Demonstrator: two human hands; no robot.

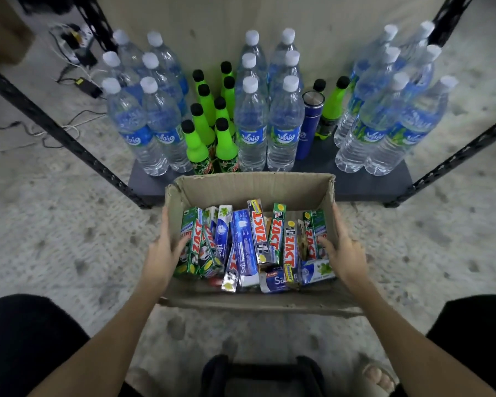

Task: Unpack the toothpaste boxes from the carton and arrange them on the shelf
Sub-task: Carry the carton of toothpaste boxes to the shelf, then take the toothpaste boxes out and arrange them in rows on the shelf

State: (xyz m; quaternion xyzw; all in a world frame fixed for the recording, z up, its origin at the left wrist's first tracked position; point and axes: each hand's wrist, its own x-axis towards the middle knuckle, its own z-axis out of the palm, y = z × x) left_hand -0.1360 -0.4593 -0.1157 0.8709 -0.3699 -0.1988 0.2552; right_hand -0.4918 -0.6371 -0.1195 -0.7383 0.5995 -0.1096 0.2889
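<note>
An open brown carton (252, 187) sits on the floor in front of the low dark shelf (384, 179). Several toothpaste boxes (248, 239), green, blue and silver, lie packed inside it. My left hand (162, 250) grips the carton's left wall, fingers outside and thumb over the edge against a green box. My right hand (342, 250) grips the right wall the same way, thumb inside by the boxes.
The shelf holds several clear water bottles (282, 130), green soda bottles (198, 144) and a blue flask (308, 124). Black shelf posts (69, 138) slant at both sides. Cables and a power strip (78, 47) lie on the floor at the far left. My sandalled foot (375, 376) is at the bottom right.
</note>
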